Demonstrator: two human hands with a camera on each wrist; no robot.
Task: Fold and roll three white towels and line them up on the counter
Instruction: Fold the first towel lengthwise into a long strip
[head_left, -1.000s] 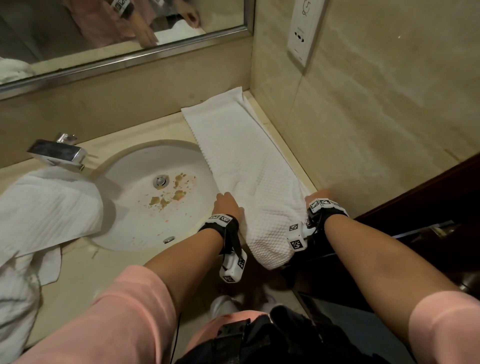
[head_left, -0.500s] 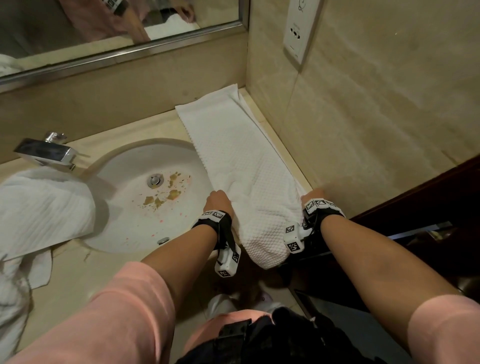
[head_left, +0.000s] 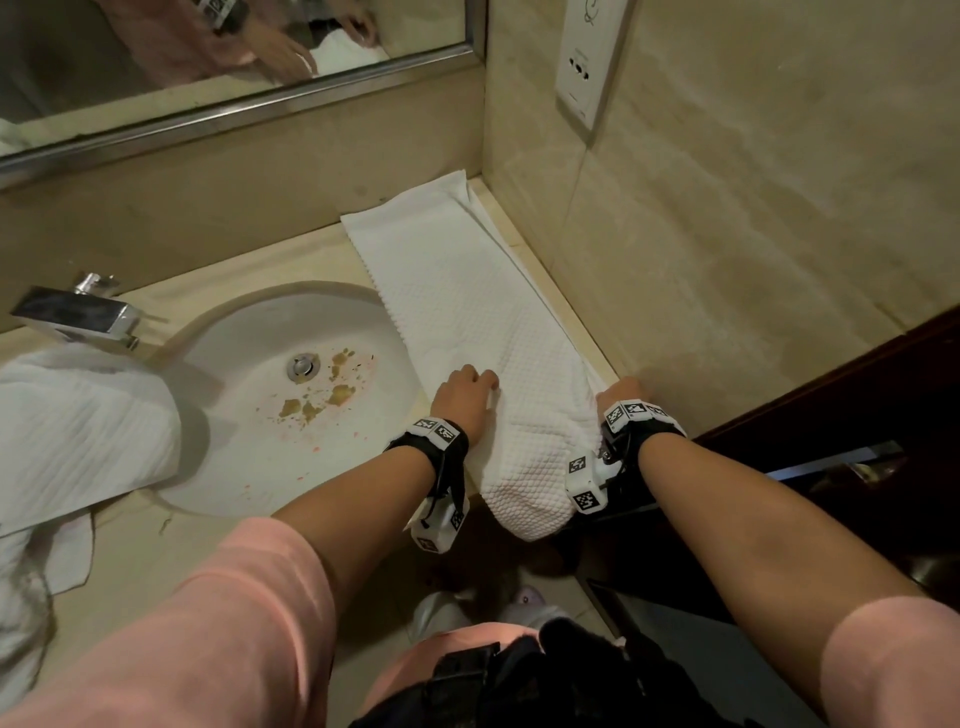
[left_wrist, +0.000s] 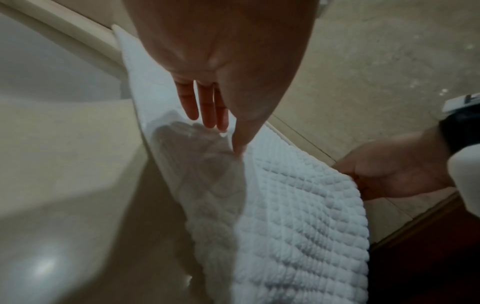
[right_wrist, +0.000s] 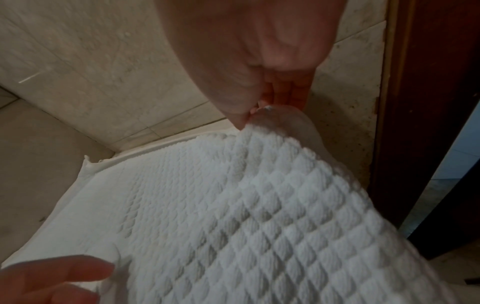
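— So, where's the long white waffle-weave towel (head_left: 467, 322)?
— Flat on the beige stone counter (head_left: 130, 545) beside the wall, near end overhanging. Right hand (head_left: 621, 392) pinches one edge; left hand (head_left: 462, 389) rests opposite, fingers uncurled.

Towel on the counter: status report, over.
Left hand on towel, left edge; right hand pinching right edge. Folded flat, unrolled, near end overhanging counter. Wall close on right.

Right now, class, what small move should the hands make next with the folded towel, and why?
Probably lift the towel by its near end, which hangs over the counter edge, and turn it over to start the roll. It already lies folded long and narrow; the right hand pinches one side edge, the left hand touches the other.
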